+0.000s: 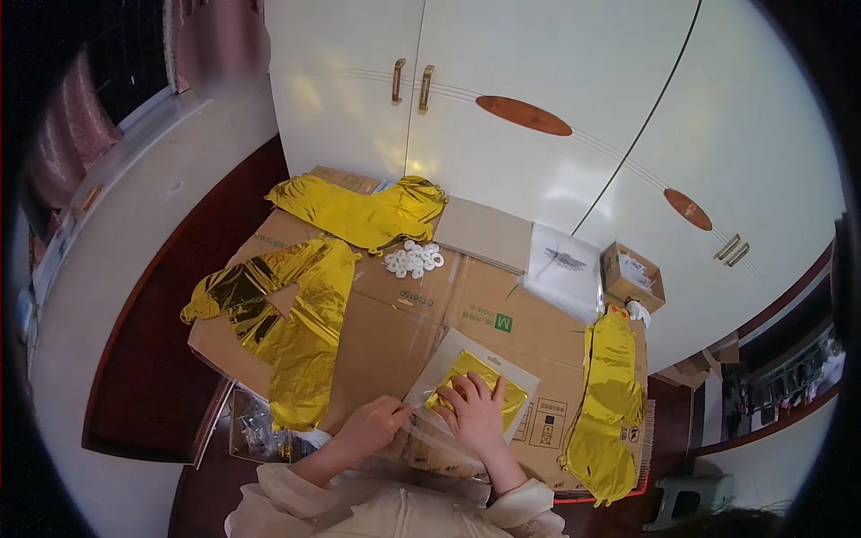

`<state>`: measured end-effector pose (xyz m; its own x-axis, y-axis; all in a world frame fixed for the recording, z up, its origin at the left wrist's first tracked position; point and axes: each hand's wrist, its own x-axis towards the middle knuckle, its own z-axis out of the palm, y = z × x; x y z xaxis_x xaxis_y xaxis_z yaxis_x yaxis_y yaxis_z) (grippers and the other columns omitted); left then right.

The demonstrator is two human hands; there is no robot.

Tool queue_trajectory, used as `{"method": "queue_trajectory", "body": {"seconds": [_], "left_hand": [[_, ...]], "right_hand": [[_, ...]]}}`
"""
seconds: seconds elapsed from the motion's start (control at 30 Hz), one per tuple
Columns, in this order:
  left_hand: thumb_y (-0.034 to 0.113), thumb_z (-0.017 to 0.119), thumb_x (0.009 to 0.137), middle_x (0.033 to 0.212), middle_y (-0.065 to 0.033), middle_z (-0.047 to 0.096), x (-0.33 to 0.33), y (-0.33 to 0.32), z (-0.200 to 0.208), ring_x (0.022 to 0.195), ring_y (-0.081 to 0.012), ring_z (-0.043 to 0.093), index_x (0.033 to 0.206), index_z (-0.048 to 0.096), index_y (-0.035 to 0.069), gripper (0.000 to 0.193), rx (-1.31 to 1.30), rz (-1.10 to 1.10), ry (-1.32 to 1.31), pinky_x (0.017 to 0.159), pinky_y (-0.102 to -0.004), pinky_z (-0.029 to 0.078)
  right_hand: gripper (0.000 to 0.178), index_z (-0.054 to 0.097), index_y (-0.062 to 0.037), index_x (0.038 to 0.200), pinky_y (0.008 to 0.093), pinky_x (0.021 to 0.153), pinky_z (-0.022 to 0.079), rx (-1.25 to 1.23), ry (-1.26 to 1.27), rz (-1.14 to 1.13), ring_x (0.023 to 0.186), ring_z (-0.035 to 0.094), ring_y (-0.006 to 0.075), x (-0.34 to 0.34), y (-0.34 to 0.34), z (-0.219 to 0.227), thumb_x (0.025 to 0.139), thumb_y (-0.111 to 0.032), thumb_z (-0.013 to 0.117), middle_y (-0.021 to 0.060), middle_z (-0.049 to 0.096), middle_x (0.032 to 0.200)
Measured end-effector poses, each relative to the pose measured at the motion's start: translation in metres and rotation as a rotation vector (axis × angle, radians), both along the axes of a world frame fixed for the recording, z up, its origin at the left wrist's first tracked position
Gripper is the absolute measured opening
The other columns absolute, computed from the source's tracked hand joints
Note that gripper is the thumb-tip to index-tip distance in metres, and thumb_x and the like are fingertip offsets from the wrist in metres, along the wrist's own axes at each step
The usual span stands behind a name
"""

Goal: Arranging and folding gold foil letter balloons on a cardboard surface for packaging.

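A folded gold foil balloon lies on a pale card with a clear plastic sleeve around it, tilted on the cardboard near me. Spread flat over the folded foil, the fingers of my right hand press down on it. My left hand is closed in a pinch at the sleeve's lower left edge. Flat, uninflated gold foil balloons surround the work: one curved balloon to the left, another balloon at the back left, and a long balloon at the right.
Flattened cardboard covers the table. Small white rolls are heaped near its middle. Behind stand a grey card stack, a clear plastic bag pile and a small open box. White cabinet doors rise behind; a stool stands lower right.
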<state>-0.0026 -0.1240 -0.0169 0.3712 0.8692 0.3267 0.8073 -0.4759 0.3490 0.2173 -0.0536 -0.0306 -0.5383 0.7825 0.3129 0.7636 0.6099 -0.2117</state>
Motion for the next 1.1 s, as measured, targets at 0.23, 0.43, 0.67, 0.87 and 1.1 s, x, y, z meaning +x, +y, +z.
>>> {"method": "queue_trajectory", "body": {"seconds": [0.23,0.43,0.67,0.87,1.1], "left_hand": [[0.006,0.060,0.079,0.089,-0.0096,0.060,0.002,-0.010,-0.005,0.083,-0.0249,0.063,0.104,0.067,0.002,0.027,0.054,0.069,-0.007,0.070,-0.0335,0.055],[0.005,0.060,0.078,0.087,-0.0096,0.059,0.009,-0.011,-0.009,0.079,-0.0249,0.063,0.103,0.066,0.001,0.026,0.083,0.103,-0.068,0.068,-0.0338,0.054],[0.005,0.061,0.077,0.088,-0.0096,0.058,0.007,-0.012,-0.015,0.082,-0.0249,0.063,0.105,0.066,0.000,0.029,0.072,0.108,-0.037,0.068,-0.0344,0.054],[0.005,0.061,0.077,0.087,-0.0096,0.058,0.005,-0.013,-0.010,0.081,-0.0252,0.062,0.106,0.066,0.001,0.029,0.069,0.069,-0.048,0.068,-0.0344,0.054],[0.006,0.061,0.078,0.086,-0.0102,0.057,0.010,-0.011,-0.004,0.082,-0.0255,0.062,0.104,0.065,-0.002,0.027,0.032,0.082,-0.011,0.070,-0.0343,0.054]], "right_hand": [[0.054,0.059,-0.0119,0.123,0.0686,0.110,0.016,-0.011,0.003,-0.033,0.127,0.045,0.0238,0.001,0.002,-0.006,0.085,-0.051,0.063,0.0028,0.057,0.125],[0.057,0.057,-0.0099,0.123,0.0687,0.110,0.015,-0.025,0.012,-0.029,0.127,0.045,0.0239,0.001,0.002,-0.003,0.086,-0.052,0.062,0.0032,0.057,0.126],[0.057,0.057,-0.0097,0.123,0.0690,0.109,0.015,-0.019,0.010,-0.028,0.127,0.046,0.0239,0.001,0.002,-0.004,0.086,-0.052,0.062,0.0028,0.057,0.127],[0.057,0.057,-0.0096,0.123,0.0689,0.110,0.015,-0.021,0.009,-0.027,0.127,0.046,0.0237,0.001,0.002,-0.004,0.085,-0.052,0.062,0.0024,0.057,0.126],[0.057,0.057,-0.0106,0.124,0.0693,0.110,0.014,-0.013,-0.003,-0.028,0.127,0.045,0.0236,0.000,0.002,-0.002,0.085,-0.052,0.062,0.0024,0.056,0.127]]}}
